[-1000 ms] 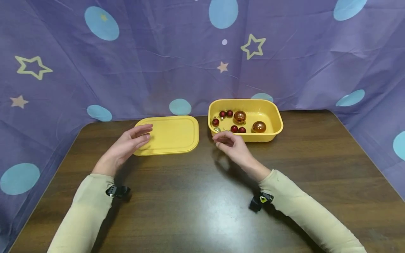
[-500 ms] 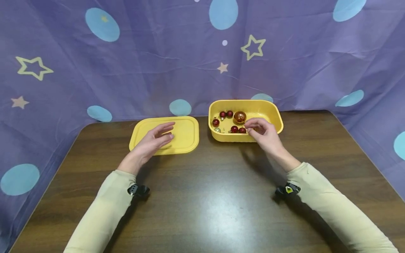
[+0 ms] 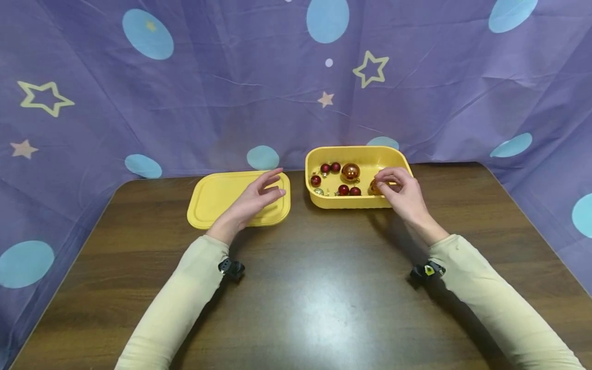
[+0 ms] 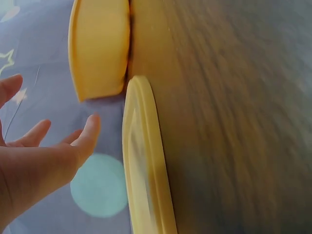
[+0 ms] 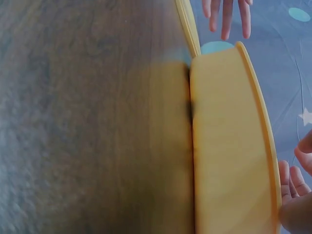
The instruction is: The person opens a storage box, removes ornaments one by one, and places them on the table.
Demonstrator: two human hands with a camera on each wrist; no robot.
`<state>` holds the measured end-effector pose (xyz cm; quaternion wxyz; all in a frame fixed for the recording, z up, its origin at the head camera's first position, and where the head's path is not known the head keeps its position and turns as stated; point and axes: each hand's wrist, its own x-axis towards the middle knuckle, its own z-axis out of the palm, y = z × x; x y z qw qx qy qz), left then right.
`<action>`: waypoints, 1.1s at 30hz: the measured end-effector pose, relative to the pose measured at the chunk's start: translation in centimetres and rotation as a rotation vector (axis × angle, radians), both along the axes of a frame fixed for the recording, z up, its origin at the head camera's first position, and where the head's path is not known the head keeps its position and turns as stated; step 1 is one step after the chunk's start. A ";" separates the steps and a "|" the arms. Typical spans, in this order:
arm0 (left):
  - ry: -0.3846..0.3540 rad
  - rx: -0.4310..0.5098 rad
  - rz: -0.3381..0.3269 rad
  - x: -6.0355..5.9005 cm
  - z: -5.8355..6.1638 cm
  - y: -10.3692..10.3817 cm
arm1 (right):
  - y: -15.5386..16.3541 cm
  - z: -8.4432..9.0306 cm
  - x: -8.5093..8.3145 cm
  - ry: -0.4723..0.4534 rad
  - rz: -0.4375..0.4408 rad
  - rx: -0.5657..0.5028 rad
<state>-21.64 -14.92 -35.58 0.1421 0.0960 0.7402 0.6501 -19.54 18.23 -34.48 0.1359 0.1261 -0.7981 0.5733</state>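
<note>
Ornament [image 3: 375, 187], copper, seems pinched in my right hand [image 3: 401, 192] inside the yellow tub [image 3: 358, 202]; my left hand [image 3: 252, 201] hovers flat-fingered over the lid [image 3: 208, 200].

A dark wooden table [image 3: 296, 308] fills the lower frame, glare brightening its centre. A wrinkled purple cloth backdrop [image 3: 208, 97], printed with blue dots and pale stars, spans the upper frame and both sides.

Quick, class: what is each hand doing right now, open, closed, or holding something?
Left hand: open, fingers straight, over the yellow lid.
Right hand: fingers curled at a copper bauble in the yellow tub; grip cannot be told.
</note>
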 end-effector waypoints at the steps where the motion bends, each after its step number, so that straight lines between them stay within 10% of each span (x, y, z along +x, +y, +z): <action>1: 0.004 -0.015 -0.004 -0.1 0.0 0.5 | 0.2 -0.3 -0.2 0.001 0.002 -0.003; 16: 0.164 -0.312 -0.132 -3.2 -1.7 6.8 | 2.0 -1.5 -3.5 -0.089 0.021 0.147; 33: 0.250 -0.537 -0.210 -5.6 -2.3 7.1 | 2.9 -0.9 -6.2 -0.228 0.167 0.454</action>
